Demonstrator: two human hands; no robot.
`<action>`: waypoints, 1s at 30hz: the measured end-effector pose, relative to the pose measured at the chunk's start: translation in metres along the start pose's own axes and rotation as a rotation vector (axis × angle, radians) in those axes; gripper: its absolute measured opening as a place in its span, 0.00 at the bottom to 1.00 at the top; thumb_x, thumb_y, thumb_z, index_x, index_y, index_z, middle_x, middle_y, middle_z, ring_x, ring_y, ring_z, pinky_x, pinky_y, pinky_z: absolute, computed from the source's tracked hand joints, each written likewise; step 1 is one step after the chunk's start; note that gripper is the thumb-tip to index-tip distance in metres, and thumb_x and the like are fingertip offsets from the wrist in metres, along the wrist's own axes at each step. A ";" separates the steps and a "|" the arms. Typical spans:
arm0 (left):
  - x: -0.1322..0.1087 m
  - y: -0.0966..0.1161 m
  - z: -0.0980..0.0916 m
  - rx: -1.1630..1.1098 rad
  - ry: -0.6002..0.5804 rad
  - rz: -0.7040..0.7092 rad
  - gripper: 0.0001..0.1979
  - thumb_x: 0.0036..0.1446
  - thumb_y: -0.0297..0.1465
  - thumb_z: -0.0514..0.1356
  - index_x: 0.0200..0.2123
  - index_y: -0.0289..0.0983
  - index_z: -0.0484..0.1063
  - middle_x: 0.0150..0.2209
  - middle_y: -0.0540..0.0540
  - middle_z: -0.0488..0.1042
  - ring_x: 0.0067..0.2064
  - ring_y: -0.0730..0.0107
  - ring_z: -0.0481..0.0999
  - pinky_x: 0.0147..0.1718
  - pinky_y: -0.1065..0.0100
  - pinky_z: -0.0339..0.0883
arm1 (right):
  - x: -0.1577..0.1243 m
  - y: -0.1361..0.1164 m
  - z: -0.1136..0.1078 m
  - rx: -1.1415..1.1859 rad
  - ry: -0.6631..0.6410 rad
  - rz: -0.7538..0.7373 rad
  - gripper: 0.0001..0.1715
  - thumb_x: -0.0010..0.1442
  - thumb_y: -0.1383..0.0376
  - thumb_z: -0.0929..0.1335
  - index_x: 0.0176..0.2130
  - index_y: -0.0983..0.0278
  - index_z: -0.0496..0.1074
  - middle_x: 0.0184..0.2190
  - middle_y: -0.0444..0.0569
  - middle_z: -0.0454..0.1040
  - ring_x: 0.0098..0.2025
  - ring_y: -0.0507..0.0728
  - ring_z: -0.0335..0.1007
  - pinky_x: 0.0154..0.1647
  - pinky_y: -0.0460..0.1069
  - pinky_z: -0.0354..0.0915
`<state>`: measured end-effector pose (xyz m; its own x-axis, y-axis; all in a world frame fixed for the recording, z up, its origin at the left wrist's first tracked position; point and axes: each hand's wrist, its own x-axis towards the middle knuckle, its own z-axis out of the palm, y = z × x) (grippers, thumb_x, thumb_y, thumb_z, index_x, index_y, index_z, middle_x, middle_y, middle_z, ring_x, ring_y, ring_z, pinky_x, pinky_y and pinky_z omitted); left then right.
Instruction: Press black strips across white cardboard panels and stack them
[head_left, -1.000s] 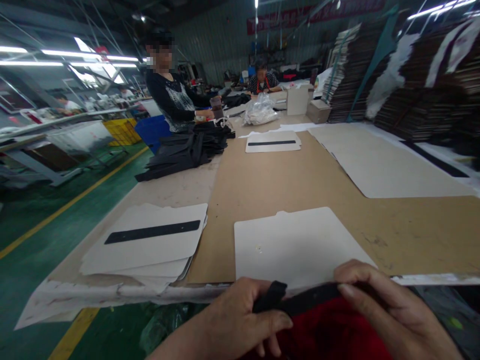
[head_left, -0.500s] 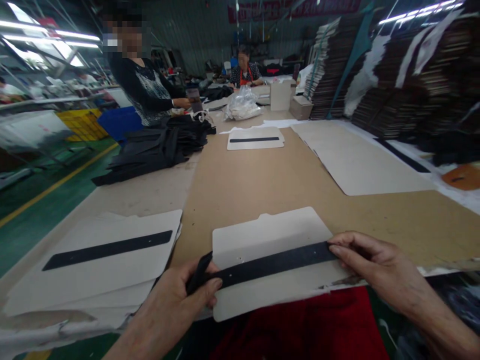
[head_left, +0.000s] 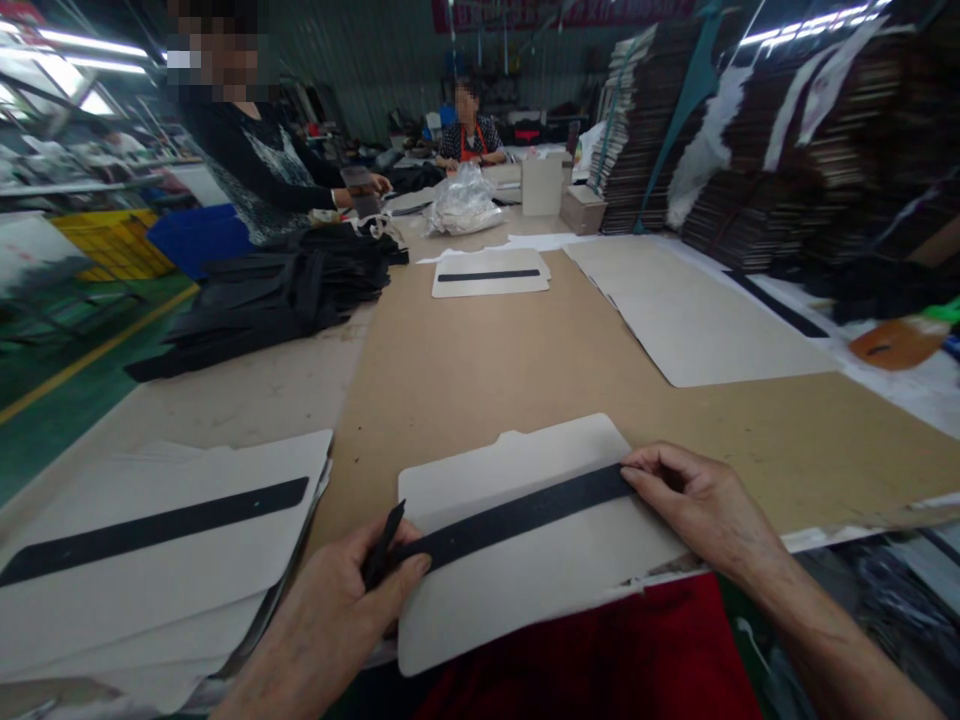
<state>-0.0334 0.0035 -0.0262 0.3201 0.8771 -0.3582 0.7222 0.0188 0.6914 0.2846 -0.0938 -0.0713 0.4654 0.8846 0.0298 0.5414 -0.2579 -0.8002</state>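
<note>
A white card panel [head_left: 525,570] lies at the near edge of the table in front of me. A long black strip [head_left: 517,517] stretches across it from left to right. My left hand [head_left: 352,610] pinches the strip's left end at the panel's left edge, thumb on top. My right hand [head_left: 697,505] is closed on the strip's right end, fingertips pressing it onto the panel's right side.
To my left sits a stack of white panels [head_left: 150,570] with a black strip on top. Another such panel [head_left: 491,272] lies farther up the brown table sheet [head_left: 480,370]. Black fabric pile [head_left: 277,290], a standing person [head_left: 255,160], tall dark stacks [head_left: 787,130] at right.
My hands lifted the black strip from my lap up onto the white panel and now hold it stretched across the panel. The view turned left and down.
</note>
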 end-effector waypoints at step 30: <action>0.010 -0.023 0.005 0.045 -0.001 -0.013 0.22 0.53 0.51 0.59 0.39 0.38 0.73 0.33 0.47 0.80 0.36 0.57 0.79 0.34 0.64 0.70 | 0.003 -0.001 0.008 -0.145 0.121 -0.116 0.13 0.58 0.56 0.66 0.30 0.60 0.76 0.24 0.44 0.75 0.27 0.54 0.69 0.31 0.49 0.63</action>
<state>-0.0434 0.0096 -0.0491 0.3114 0.8763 -0.3676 0.7530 0.0084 0.6580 0.2799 -0.0876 -0.0759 0.4699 0.8609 0.1952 0.6869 -0.2177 -0.6933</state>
